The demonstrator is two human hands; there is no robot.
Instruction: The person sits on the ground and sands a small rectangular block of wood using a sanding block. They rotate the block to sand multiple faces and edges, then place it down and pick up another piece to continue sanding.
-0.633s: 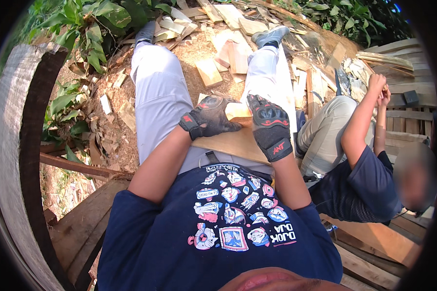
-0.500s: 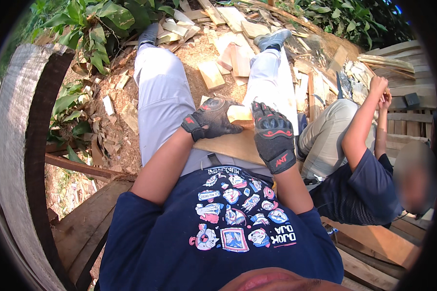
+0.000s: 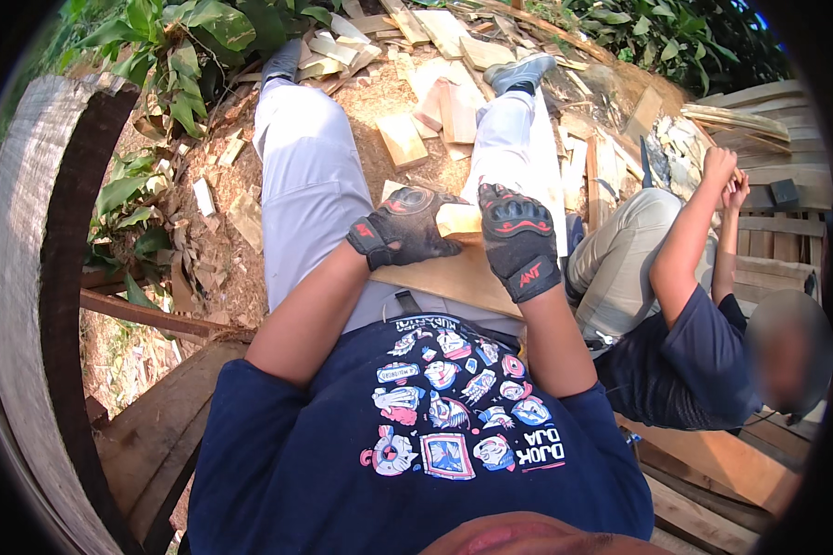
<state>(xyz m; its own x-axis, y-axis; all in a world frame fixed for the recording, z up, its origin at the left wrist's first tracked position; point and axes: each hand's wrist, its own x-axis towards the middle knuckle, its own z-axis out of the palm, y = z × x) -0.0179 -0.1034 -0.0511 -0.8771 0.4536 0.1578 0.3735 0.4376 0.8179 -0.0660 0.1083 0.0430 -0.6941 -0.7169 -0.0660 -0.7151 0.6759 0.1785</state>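
Across my lap lies a pale wooden board [image 3: 449, 278]. Above it a small light wooden block [image 3: 459, 219] shows in the gap between my two gloved hands. My left hand [image 3: 409, 225], in a black glove, is curled round the block's left end, thumb along the near side. At its right end my right hand [image 3: 518, 237], gloved in black with red trim, is closed with its back upward. The right fingertips and the underside of the block are hidden.
Wood offcuts [image 3: 401, 141] and shavings litter the ground by my legs. A thick weathered slab [image 3: 37, 222] rises at far left. On the right another person [image 3: 685, 305] sits close by, hands raised, near stacked planks [image 3: 713, 462]. Leafy plants [image 3: 171, 55] grow beyond.
My right hand has shifted slightly forward, away from my body, and its wrist has turned a little. The left hand and the block stay nearly in place.
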